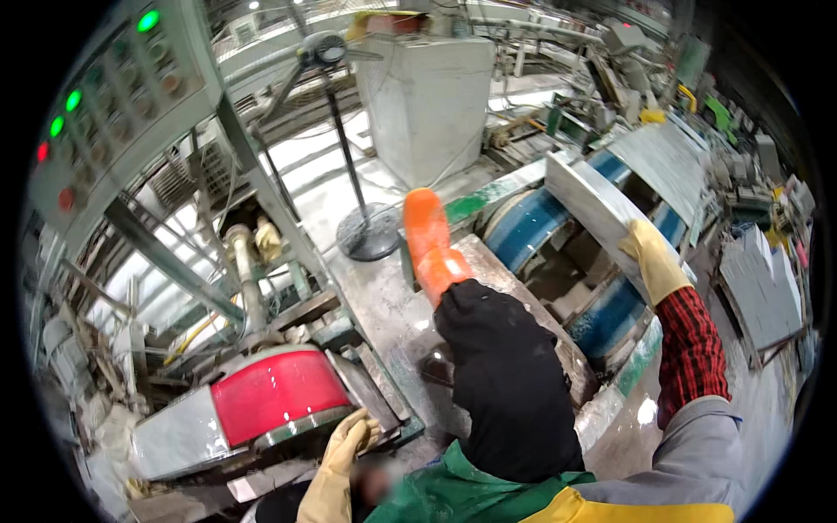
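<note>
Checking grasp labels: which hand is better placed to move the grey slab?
Right: the right hand grips the slab edge; the left hand sits far off by the red cover.

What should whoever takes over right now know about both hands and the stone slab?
Left hand: yellow glove, resting at the edge of the red drum cover; grip unclear.
Right hand: yellow glove, clamped on the near edge of the grey stone slab.
Slab: tilted over the blue rollers, not lying flat.
Co-worker's orange-gloved hand: raised between the two, apart from the slab.
Done: slab gripped, one edge up.
Left: slab not yet set down flat; one hand alone holds it.
</note>
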`<state>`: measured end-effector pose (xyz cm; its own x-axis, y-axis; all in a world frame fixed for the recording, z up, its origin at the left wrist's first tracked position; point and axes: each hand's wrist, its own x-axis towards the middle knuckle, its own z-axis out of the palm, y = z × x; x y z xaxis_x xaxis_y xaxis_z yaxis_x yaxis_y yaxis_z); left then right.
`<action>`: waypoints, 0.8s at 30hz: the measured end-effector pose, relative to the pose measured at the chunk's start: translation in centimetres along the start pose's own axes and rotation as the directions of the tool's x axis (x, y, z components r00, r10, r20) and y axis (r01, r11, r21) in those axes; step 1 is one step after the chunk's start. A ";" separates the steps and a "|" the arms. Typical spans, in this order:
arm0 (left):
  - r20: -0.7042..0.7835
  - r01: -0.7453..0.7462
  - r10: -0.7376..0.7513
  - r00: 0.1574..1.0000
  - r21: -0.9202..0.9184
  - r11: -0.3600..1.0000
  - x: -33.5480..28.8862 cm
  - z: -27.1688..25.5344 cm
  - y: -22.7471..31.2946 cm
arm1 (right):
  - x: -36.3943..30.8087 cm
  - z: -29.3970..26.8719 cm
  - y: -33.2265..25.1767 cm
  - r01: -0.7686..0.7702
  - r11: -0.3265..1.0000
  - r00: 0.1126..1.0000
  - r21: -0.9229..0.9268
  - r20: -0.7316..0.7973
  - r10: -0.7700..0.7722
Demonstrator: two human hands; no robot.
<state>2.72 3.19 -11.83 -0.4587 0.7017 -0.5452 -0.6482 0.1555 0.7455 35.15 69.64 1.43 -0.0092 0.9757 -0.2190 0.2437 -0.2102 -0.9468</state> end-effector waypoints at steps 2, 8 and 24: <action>0.057 -0.019 0.021 0.998 -0.026 0.999 -0.3 0.1 0.2 | -1.7 0.3 -1.7 0.187 0.278 0.951 -0.942 0.104 -0.290; 0.069 -0.060 0.063 0.996 -0.050 0.997 -1.6 1.3 1.9 | -9.7 5.0 -9.4 0.492 0.140 0.816 -0.859 0.399 -0.418; -0.016 -0.638 0.689 0.724 -0.393 0.662 -3.9 6.8 12.5 | -41.1 32.2 -11.8 0.768 -0.469 -0.636 0.436 0.605 -0.479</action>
<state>0.50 7.10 2.22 -0.7887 0.6043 0.1130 -0.3750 -0.6186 0.6904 1.40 30.00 14.02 -0.6977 -0.5571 0.4504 -0.5439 0.8211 0.1733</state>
